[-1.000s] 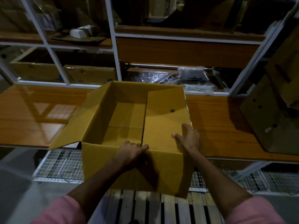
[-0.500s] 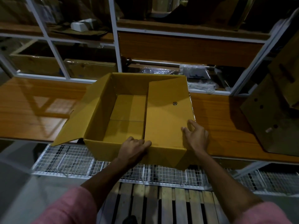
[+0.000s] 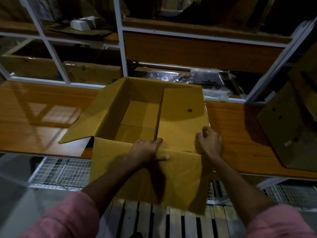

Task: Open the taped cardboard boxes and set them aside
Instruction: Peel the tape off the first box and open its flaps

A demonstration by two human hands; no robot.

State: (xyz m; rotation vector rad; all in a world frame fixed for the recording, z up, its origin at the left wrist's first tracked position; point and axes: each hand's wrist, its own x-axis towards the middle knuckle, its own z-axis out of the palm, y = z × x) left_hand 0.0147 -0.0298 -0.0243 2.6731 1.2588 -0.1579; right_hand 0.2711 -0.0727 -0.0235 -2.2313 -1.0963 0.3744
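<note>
An open yellow-brown cardboard box (image 3: 137,117) sits on the wooden shelf (image 3: 34,117), hanging over its front edge. Its left flap is spread outward and its right flap lies folded down inside. The near flap hangs down in front. My left hand (image 3: 145,150) grips the near rim, fingers inside the box and thumb on the outer flap. My right hand (image 3: 208,142) rests at the box's near right corner with its fingers curled over the folded flap's edge. The inside of the box holds nothing.
A darker cardboard box (image 3: 291,121) leans at the right on the shelf. Behind stand white-framed racks (image 3: 118,40) with boxes and plastic-wrapped items (image 3: 207,79). Below the shelf lie wire mesh panels (image 3: 61,172) and a wooden pallet (image 3: 154,220).
The box has been pulled back toward me, so its near side and front flap hang over the shelf edge again. My right hand's fingers have curled at the near right corner.
</note>
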